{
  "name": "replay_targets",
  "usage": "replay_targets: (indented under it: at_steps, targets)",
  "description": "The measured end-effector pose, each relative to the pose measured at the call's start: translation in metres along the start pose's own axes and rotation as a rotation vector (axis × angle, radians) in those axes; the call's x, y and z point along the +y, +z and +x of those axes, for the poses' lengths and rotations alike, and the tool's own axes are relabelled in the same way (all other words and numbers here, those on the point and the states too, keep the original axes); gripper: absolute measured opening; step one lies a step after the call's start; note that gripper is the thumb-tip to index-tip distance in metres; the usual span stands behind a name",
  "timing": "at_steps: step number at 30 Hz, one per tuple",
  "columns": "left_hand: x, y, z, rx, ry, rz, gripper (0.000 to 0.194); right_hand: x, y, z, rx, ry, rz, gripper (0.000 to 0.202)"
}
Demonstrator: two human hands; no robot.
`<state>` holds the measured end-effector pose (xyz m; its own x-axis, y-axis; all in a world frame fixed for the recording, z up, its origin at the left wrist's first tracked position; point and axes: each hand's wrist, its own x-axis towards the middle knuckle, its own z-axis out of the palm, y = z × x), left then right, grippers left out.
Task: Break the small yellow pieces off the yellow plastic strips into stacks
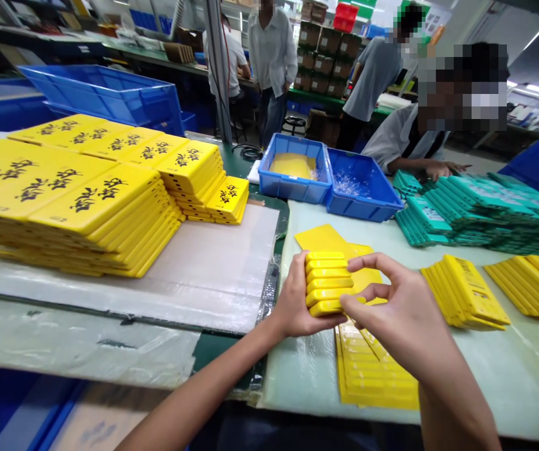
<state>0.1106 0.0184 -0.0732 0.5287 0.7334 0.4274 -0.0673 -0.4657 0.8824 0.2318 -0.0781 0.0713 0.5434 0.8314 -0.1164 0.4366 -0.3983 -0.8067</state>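
My left hand (293,304) is wrapped round a short stack of flat yellow plastic cases (328,283), held above the table with the rounded ends facing me. At the stack's right side is my right hand (392,300), its fingers curled and its thumb against the lower cases. Underneath lie yellow sheets (375,376), partly covered by my hands. Two leaning rows of yellow cases, a nearer one (467,291) and a farther one (530,285), rest to the right. Large piles of yellow cases (109,200) with black lettering stand on the left.
Two blue bins stand behind the hands, one with yellow pieces (294,181), the other (366,194) with clear scraps. Stacks of teal cases (476,207) fill the back right, where a co-worker (405,144) bends over them. A larger blue crate (109,97) is at the back left.
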Motion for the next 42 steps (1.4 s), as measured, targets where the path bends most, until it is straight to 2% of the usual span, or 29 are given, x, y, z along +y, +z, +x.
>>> replay_targets:
  at_steps: [16, 20, 23, 25, 26, 28, 30, 32, 34, 36, 38, 42]
  targets:
    - [0.001, 0.0, 0.0, -0.014, -0.004, -0.017, 0.112, 0.01, 0.005, 0.003, 0.001, 0.016, -0.008, 0.047]
    - [-0.001, 0.0, -0.001, -0.016, -0.01, -0.007, 0.115, 0.007, 0.004, 0.004, -0.024, -0.127, -0.164, 0.045]
    - [-0.003, 0.0, -0.002, -0.006, -0.001, 0.014, 0.119, 0.005, -0.002, 0.008, 0.028, -0.269, -0.438, 0.049]
    - [-0.005, 0.0, -0.002, 0.0, 0.003, 0.032, 0.12, 0.008, -0.01, 0.015, 0.071, -0.282, -0.585, 0.054]
    - [-0.005, 0.0, -0.002, 0.0, 0.009, 0.037, 0.12, 0.012, -0.015, 0.019, 0.051, -0.276, -0.593, 0.055]
    - [-0.006, -0.001, -0.001, -0.001, 0.033, 0.035, 0.118, 0.022, -0.024, 0.028, -0.086, -0.237, -0.434, 0.057]
    - [-0.005, -0.001, 0.0, -0.005, 0.059, 0.02, 0.116, 0.032, -0.027, 0.036, -0.282, -0.18, -0.149, 0.062]
    - [-0.004, -0.001, 0.001, -0.009, 0.064, -0.005, 0.114, 0.042, -0.024, 0.039, -0.421, -0.103, 0.101, 0.081]
    - [-0.003, -0.001, 0.001, -0.014, 0.051, -0.024, 0.112, 0.05, -0.016, 0.039, -0.491, -0.043, 0.281, 0.099]
    - [-0.004, -0.001, 0.002, -0.016, 0.043, -0.027, 0.112, 0.054, -0.008, 0.037, -0.507, 0.009, 0.432, 0.098]
    - [-0.006, -0.001, 0.002, -0.015, 0.037, -0.02, 0.115, 0.054, -0.003, 0.036, -0.456, 0.058, 0.547, 0.089]
    - [-0.01, -0.003, 0.002, -0.015, 0.017, -0.014, 0.12, 0.05, 0.002, 0.038, -0.363, 0.07, 0.565, 0.081]
